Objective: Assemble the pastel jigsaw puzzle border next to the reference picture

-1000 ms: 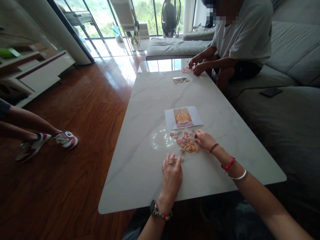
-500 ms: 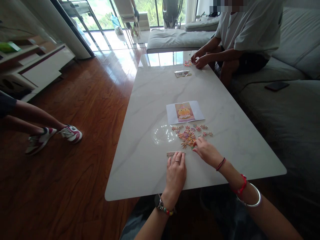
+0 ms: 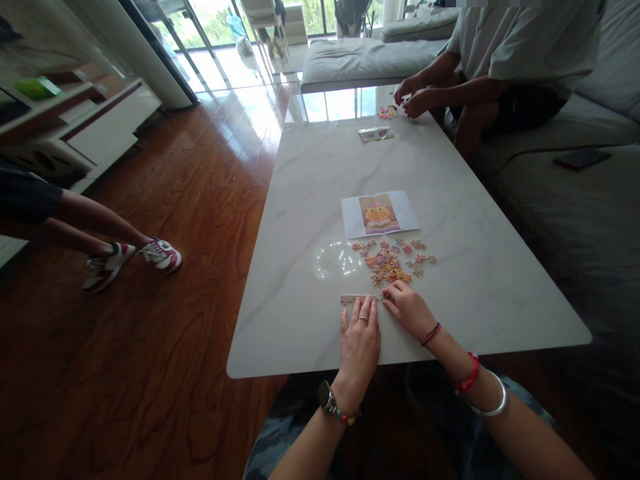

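My left hand [image 3: 360, 340] lies flat on the white marble table [image 3: 310, 187], its fingertips touching a short joined strip of puzzle pieces [image 3: 354, 299]. My right hand [image 3: 407, 308] is curled beside it, fingers pinched on a small puzzle piece at the right end of that strip. A loose pile of colourful puzzle pieces [image 3: 393, 263] lies just beyond both hands. Behind the pile rests a reference picture sheet [image 3: 379, 214] showing an orange figure.
Another person [image 3: 505, 60] sits on the grey sofa [image 3: 575, 200] at the far right corner, hands on their own puzzle pieces [image 3: 386, 112] near a small packet [image 3: 375, 134]. A dark phone [image 3: 581, 158] lies on the sofa. Someone's legs and sneakers [image 3: 133, 257] stand on the wood floor, left.
My right hand has drawn back from the far side of the pile to the strip's right end. The left hand stays on the strip. The view has tilted down and shifted.
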Demonstrator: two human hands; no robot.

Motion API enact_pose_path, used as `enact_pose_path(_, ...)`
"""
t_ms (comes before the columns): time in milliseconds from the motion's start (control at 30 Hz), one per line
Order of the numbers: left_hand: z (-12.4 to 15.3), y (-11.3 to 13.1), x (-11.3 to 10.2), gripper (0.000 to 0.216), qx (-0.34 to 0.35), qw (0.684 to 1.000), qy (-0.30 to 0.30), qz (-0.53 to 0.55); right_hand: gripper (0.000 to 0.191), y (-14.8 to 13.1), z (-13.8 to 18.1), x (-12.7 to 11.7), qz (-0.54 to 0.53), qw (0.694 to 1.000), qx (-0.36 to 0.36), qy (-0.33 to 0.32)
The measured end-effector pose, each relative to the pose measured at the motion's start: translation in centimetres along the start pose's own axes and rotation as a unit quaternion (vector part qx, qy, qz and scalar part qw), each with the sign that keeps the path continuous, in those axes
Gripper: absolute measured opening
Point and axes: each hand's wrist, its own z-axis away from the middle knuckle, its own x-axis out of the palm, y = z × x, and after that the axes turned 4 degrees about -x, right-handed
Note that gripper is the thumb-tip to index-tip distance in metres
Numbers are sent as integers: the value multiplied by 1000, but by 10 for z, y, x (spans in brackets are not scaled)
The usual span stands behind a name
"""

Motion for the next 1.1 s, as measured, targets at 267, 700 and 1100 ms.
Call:
enact_pose_path(267, 1, 1, 3, 45, -7, 1000, 7, -15, 23, 14, -3, -9, -77, 991, -102, -25)
enact_pose_path(700, 0, 0, 4, 44, -3, 1000, 13, -17, 14, -5, 10, 2, 11, 999, -45, 23)
enact_pose_path(1100, -3, -3, -5, 43, 5, 1000, -1, 14, 21, 11, -9, -2, -80, 990, -116, -10)
